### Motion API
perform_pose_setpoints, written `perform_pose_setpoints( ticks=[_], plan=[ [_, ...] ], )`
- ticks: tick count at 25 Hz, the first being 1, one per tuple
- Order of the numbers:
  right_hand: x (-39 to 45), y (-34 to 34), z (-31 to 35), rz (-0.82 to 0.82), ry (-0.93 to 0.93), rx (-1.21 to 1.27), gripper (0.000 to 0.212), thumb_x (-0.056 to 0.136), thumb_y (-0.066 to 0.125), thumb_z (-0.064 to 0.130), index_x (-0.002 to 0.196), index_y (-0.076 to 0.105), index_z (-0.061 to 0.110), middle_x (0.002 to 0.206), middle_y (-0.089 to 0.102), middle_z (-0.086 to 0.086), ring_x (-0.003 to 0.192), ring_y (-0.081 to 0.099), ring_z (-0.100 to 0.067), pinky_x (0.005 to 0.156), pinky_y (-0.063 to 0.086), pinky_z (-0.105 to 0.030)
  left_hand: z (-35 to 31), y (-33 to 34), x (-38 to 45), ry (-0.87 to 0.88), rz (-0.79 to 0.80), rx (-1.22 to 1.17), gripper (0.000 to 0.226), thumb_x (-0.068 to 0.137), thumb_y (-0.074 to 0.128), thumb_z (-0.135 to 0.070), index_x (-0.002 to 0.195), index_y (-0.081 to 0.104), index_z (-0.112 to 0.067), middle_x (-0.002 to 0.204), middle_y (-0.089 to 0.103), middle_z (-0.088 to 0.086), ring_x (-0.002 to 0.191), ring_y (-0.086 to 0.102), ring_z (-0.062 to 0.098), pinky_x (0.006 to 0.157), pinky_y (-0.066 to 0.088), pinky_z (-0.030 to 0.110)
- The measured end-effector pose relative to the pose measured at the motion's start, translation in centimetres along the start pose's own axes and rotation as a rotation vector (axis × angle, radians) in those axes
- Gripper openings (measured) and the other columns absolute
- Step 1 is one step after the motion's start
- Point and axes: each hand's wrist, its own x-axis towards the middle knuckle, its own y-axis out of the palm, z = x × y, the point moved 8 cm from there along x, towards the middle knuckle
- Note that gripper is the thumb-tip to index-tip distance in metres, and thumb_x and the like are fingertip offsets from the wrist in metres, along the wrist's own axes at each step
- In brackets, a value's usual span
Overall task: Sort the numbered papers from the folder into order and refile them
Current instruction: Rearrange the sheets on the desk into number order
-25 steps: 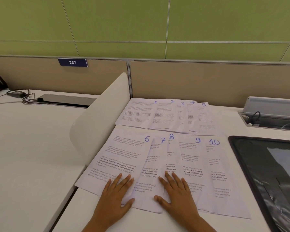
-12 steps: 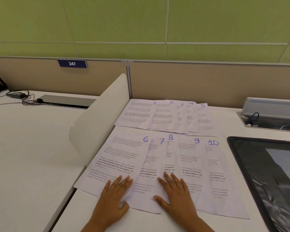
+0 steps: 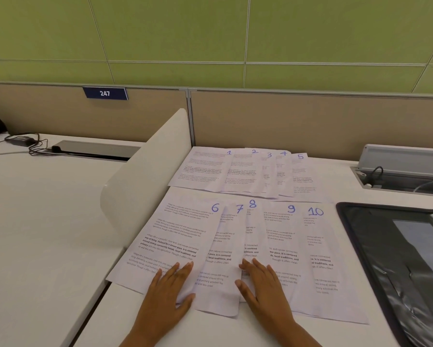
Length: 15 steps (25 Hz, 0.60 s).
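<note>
Papers: I count ten numbered sheets in two overlapping fanned rows on the white bench [image 3: 235,331].
Far row: five sheets, 1 to 5 [image 3: 240,171], lying near the bench's back edge, just below the beige partition [image 3: 310,121].
Near row: five sheets, 6 to 10; sheet 6 [image 3: 175,236] lies uppermost at the left, sheet 10 [image 3: 325,261] at the right.
Left hand [image 3: 170,294]: I see it flat on the lower end of sheet 6, fingers straight and close together, gripping nothing.
Right hand [image 3: 263,289]: flat across the lower parts of sheets 8 and 9, fingers straight, thumb lying at the edge of sheet 7 [image 3: 223,276].
Edges: sheet 6's left corner overhangs the seam between this bench and the next one.
Open room: bare bench along the front edge around both wrists, and a strip between sheet 10 and the black folder [image 3: 365,259].
Cut off: the folder runs out of view on the right; both forearms leave the bottom.
Hard to read: the printed text of the far row.
Other: one curved white divider [image 3: 147,171]; one plate reading 247 [image 3: 105,93].
</note>
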Motion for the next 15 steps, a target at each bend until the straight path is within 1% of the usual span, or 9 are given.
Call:
perform_pose_setpoints(
  ticks=[3,6,8,10,12,14,15],
  plan=[
    [0.0,0.0,0.1,0.012,0.003,-0.006,0.094,0.068,-0.008,0.087,0.138,0.032,0.039,0.144,0.027,0.028,0.135,0.005,0.012,0.114,-0.008,-0.018,-0.1,-0.4,0.0,0.007,-0.043,-0.023,0.054,0.097,0.020,-0.053,0.145,0.026,-0.030,0.132,0.054,-0.007,0.138,0.014,-0.005,0.106,0.016,0.024],
    [0.0,0.0,0.2,0.020,0.006,-0.008,0.095,0.067,-0.009,0.087,0.139,0.031,0.039,0.145,0.027,0.027,0.134,0.005,0.013,0.115,-0.007,-0.019,-0.6,-0.6,-0.1,0.028,-0.066,-0.021,0.053,0.098,0.018,-0.050,0.148,0.018,-0.031,0.131,0.054,-0.006,0.131,0.032,0.005,0.106,0.016,0.025],
    [0.1,0.0,0.1,0.023,0.008,-0.017,0.096,0.067,-0.011,0.087,0.139,0.032,0.039,0.145,0.027,0.027,0.134,0.004,0.013,0.115,-0.008,-0.019,-0.4,-0.5,-0.2,0.012,-0.075,-0.015,0.052,0.099,0.017,-0.049,0.147,0.020,-0.030,0.133,0.053,-0.007,0.127,0.036,0.006,0.106,0.016,0.023],
    [0.1,0.1,0.1,0.021,0.008,-0.019,0.096,0.067,-0.012,0.086,0.138,0.032,0.040,0.145,0.028,0.027,0.135,0.005,0.013,0.114,-0.008,-0.018,0.0,-0.4,-0.3,-0.009,-0.106,-0.035,0.050,0.100,0.016,-0.048,0.147,0.021,-0.031,0.137,0.050,-0.008,0.130,0.032,0.002,0.108,0.014,0.021],
    [0.1,0.0,0.0,0.015,0.007,-0.007,0.095,0.068,-0.010,0.086,0.137,0.034,0.040,0.144,0.031,0.026,0.135,0.006,0.012,0.114,-0.007,-0.018,0.3,-0.5,-0.2,-0.009,-0.152,-0.072,0.048,0.102,0.014,-0.041,0.148,0.019,-0.031,0.141,0.044,-0.006,0.136,0.023,0.000,0.111,0.010,0.020],
    [0.1,0.1,0.0,0.015,0.006,-0.007,0.095,0.068,-0.011,0.086,0.137,0.035,0.040,0.144,0.032,0.026,0.134,0.005,0.012,0.114,-0.007,-0.018,0.5,-0.8,0.0,-0.007,-0.189,-0.083,0.047,0.102,0.010,-0.033,0.148,0.018,-0.028,0.144,0.041,-0.001,0.140,0.018,0.004,0.113,0.010,0.022],
    [0.1,0.1,0.0,0.012,0.005,-0.007,0.095,0.068,-0.011,0.086,0.137,0.035,0.039,0.144,0.032,0.025,0.134,0.005,0.012,0.114,-0.006,-0.019,0.5,-0.9,0.1,-0.015,-0.192,-0.074,0.048,0.102,0.010,-0.032,0.148,0.020,-0.026,0.144,0.041,0.000,0.141,0.016,0.005,0.113,0.010,0.024]
  ],
)
